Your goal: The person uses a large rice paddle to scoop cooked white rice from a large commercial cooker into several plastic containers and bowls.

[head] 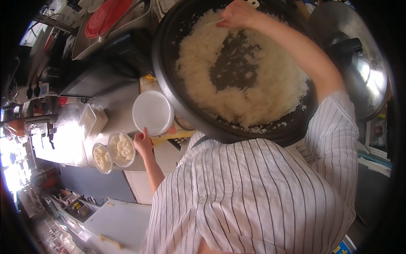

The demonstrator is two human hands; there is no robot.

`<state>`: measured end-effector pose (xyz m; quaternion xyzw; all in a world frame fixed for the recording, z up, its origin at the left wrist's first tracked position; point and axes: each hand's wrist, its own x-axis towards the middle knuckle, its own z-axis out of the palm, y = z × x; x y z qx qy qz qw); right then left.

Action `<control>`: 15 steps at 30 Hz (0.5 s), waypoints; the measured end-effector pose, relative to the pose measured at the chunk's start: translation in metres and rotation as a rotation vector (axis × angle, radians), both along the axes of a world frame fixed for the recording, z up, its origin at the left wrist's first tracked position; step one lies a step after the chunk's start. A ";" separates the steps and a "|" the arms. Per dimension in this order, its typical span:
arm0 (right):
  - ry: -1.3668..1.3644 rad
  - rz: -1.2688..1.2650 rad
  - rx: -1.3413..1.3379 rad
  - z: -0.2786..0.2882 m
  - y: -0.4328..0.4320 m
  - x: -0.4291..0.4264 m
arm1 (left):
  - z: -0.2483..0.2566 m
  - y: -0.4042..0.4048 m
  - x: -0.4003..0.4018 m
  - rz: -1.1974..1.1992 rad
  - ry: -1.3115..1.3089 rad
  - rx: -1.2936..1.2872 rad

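A large dark pan (171, 85) holds cooked white rice (203, 73), spread in a ring around a thinly covered middle. Over the rice at the pan's far side, my right hand (239, 14) is closed around a pale, thin utensil, mostly hidden by the fingers. With its thumb at the rim, my left hand (144, 143) holds an empty round white plastic container (153, 112) beside the pan's left edge. Two round clear containers filled with rice, one nearer my left hand (121, 149) and one farther left (102, 158), stand on the steel counter.
Stacked clear square containers (92, 120) lie on the counter (115, 104) at left. Beyond are a red lid (108, 17) in a metal tray and a power strip (35, 92). A large metal lid with a black handle (345, 46) is right of the pan.
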<state>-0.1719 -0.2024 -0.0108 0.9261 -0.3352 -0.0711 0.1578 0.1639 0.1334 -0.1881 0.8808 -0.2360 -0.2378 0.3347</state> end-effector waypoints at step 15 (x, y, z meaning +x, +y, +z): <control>-0.169 0.041 0.083 -0.036 0.042 -0.015 | 0.003 -0.006 0.009 0.115 0.279 -0.211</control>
